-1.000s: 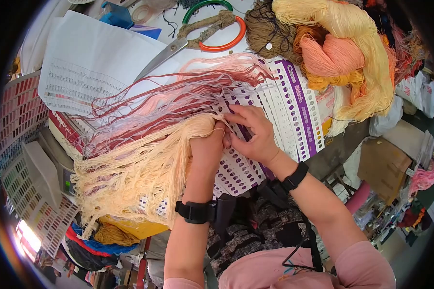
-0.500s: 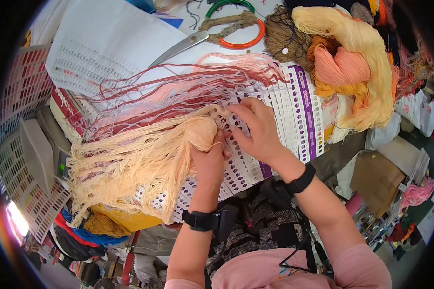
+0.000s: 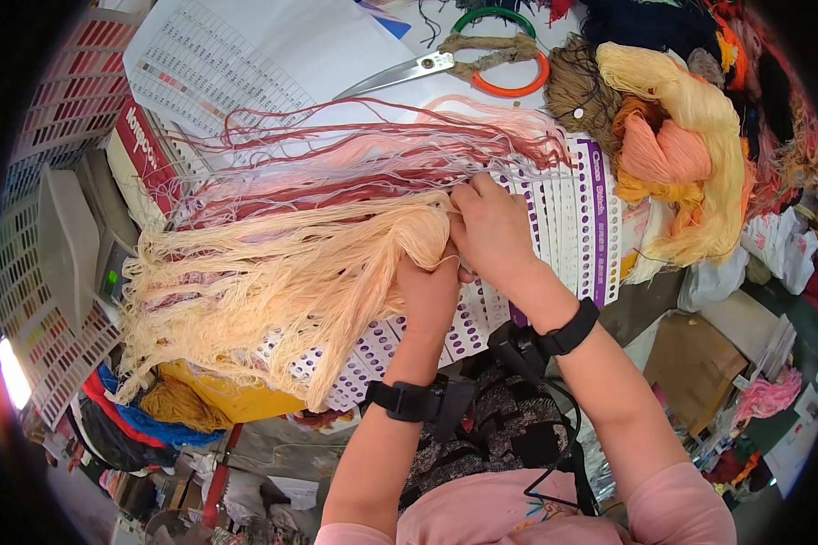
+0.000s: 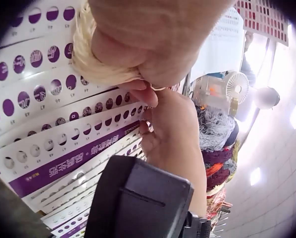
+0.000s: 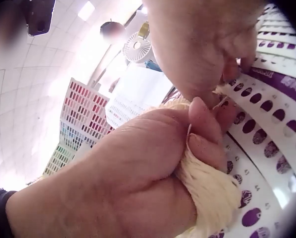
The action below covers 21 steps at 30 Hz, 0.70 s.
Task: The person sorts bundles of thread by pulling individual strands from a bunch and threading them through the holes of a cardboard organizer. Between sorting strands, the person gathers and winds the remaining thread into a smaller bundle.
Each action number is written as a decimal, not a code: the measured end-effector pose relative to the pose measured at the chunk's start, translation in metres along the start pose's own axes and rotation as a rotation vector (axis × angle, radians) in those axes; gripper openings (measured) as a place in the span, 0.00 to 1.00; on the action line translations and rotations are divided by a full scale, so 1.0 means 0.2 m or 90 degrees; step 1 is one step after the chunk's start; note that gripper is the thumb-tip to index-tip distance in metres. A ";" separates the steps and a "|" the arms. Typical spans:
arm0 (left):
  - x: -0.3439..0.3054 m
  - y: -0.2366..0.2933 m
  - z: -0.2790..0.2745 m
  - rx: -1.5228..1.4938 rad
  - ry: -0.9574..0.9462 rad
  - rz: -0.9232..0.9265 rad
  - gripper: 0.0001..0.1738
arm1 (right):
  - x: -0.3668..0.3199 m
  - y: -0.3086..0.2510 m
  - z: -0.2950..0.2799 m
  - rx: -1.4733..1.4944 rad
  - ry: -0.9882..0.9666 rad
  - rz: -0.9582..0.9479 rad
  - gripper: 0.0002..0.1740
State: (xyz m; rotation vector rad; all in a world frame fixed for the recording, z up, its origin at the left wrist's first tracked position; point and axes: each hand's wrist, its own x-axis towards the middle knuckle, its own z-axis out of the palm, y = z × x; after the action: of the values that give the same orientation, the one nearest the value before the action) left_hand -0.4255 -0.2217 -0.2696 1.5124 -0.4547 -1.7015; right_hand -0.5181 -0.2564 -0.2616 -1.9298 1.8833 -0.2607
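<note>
A thick bundle of cream thread (image 3: 282,263) spreads leftward over the hole-punched cards. My left hand (image 3: 430,295) grips its gathered end, and in the right wrist view the looped cream strands (image 5: 210,191) bulge out from under the curled fingers. A single fine strand crosses the left fingertips. Close against it, my right hand (image 3: 495,227) pinches at the tip of the cream strands, its fingers bent down over the cards. In the left wrist view the left hand (image 4: 148,44) and right hand (image 4: 172,124) meet at the fingertips.
White cards with purple-ringed holes (image 3: 586,227) lie under both hands. Dark red, lilac and pink threads (image 3: 364,154) stretch behind the cream bundle. Large scissors (image 3: 454,64) rest on printed paper (image 3: 245,54). Yarn hanks (image 3: 673,150) are piled at the right; a colour chart (image 3: 64,100) stands left.
The head view has shifted, so the table contents appear farther right. My right hand's spread fingers have closed in on the tip of the cream strands; the left hand keeps its grip.
</note>
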 end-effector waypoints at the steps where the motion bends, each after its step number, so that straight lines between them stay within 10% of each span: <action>1: 0.00 0.01 0.00 0.001 0.002 0.002 0.09 | 0.00 0.01 -0.01 0.038 -0.012 -0.003 0.09; 11: 0.00 0.11 0.02 -0.024 -0.018 -0.020 0.07 | -0.06 0.21 -0.04 0.953 -0.063 0.100 0.05; 21: 0.02 0.13 0.01 -0.153 -0.214 -0.142 0.05 | -0.07 0.21 -0.05 1.068 -0.011 0.132 0.05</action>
State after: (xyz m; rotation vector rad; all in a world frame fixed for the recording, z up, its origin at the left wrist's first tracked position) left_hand -0.4199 -0.2409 -0.2529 1.1414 -0.2461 -2.1161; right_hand -0.5620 -0.2436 -0.2687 -0.5425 0.9972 -1.2184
